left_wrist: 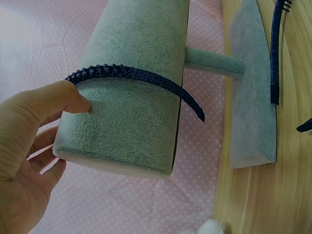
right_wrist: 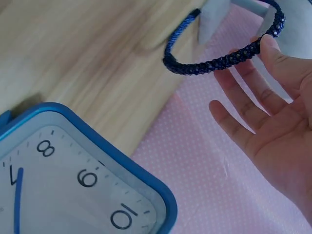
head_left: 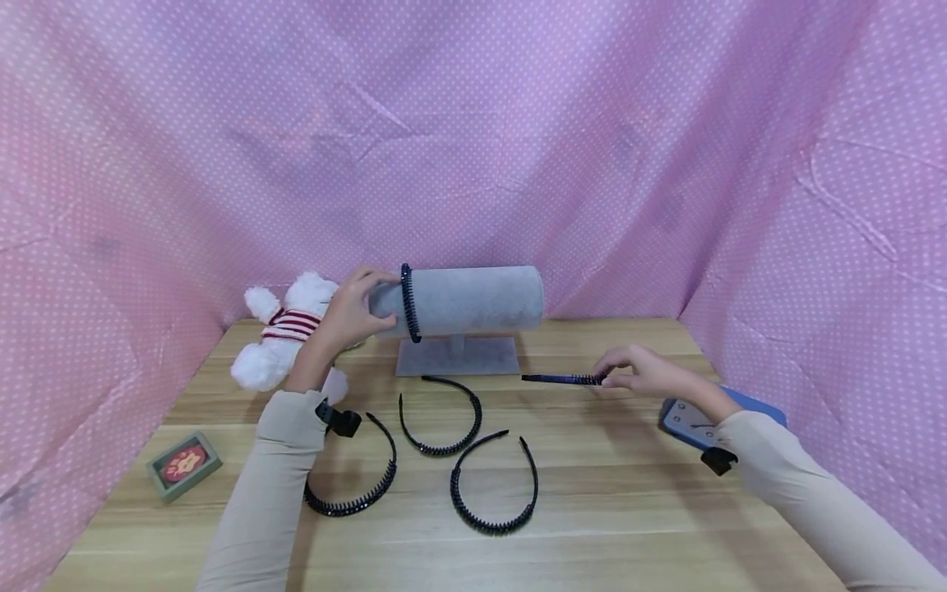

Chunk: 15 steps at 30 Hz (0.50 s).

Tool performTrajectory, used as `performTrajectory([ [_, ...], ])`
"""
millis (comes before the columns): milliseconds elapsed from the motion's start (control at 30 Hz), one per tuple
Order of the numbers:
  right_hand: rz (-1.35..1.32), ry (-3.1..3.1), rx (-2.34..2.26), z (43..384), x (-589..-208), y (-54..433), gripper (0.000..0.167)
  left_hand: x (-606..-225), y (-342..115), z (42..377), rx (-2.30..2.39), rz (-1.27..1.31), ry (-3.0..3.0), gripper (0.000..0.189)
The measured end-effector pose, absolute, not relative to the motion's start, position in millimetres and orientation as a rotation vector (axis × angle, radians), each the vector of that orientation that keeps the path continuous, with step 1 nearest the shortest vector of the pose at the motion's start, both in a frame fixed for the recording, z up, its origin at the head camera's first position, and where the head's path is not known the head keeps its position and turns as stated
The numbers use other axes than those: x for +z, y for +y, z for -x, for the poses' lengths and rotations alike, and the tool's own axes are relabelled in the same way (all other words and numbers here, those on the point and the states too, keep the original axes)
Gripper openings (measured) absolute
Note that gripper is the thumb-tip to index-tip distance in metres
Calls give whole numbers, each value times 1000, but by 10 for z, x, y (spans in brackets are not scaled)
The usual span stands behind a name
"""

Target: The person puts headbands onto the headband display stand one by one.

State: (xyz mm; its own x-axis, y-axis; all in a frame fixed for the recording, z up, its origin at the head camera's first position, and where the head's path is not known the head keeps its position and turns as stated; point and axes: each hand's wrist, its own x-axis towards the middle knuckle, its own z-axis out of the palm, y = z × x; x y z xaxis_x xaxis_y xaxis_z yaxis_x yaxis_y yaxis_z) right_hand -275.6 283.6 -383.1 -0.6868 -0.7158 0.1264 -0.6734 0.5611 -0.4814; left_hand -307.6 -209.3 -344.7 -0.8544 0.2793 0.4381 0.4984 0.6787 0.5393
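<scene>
A grey plush headband stand (head_left: 481, 300), a horizontal roll on a post and flat base, stands at the back of the table. Around its left part sits a dark beaded headband (head_left: 410, 304). My left hand (head_left: 360, 308) grips the roll's left end, thumb on the plush just beside that headband (left_wrist: 141, 75); the fingers wrap the far side, partly hidden. To the right, my right hand (head_left: 639, 374) pinches another dark blue headband (head_left: 562, 379) between thumb and fingers, held level above the table. In the right wrist view, its beaded part (right_wrist: 214, 65) lies at the thumb tip.
Three dark headbands lie on the table: one near the stand (head_left: 444, 450), one at front centre (head_left: 491, 526), one beside the left forearm (head_left: 351, 506). A white plush toy (head_left: 259, 366), a small green frame (head_left: 183, 467) and a blue-rimmed clock (head_left: 755, 404) flank them. Pink dotted cloth (head_left: 473, 123) hangs behind.
</scene>
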Motion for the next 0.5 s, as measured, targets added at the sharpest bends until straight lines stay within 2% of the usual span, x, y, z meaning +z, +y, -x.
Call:
performTrajectory([
  [500, 924, 2719, -882, 2784, -3683, 2835, 20, -3490, -2129, 3111, -976, 640, -2556, 53],
])
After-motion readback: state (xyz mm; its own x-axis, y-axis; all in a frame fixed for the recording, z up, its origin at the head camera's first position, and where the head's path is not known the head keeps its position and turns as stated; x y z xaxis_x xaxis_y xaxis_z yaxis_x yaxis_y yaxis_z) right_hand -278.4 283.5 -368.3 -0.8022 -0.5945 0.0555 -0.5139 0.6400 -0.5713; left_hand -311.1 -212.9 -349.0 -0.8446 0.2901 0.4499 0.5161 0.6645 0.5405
